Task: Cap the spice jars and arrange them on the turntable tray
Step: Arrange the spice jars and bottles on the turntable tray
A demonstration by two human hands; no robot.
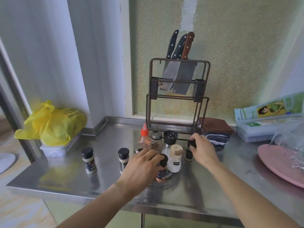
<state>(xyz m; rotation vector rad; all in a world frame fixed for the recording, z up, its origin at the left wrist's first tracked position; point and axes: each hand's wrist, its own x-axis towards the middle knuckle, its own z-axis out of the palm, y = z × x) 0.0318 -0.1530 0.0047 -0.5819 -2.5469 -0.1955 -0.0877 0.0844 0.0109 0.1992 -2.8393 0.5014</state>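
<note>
A round metal turntable tray [169,176] sits at the counter's middle, crowded with jars: a red-capped sauce bottle [144,137], a glass shaker [156,139], a black grinder [170,139] and a white jar with a tan lid [175,159]. My left hand [143,165] grips a black-capped jar of orange spice [162,168] at the tray's front edge. My right hand [203,149] holds the black cap of a dark jar [189,153] at the tray's right side. Two capped jars stand off the tray on the left, one [89,160] farther out and one [123,159] closer in.
A knife rack [177,96] with cleavers stands behind the tray. A yellow plastic bag [52,124] lies at the far left, folded cloths [213,130] and boxes [269,122] at the right, a pink plate [283,163] at the right edge. The steel counter [197,191] ends near me.
</note>
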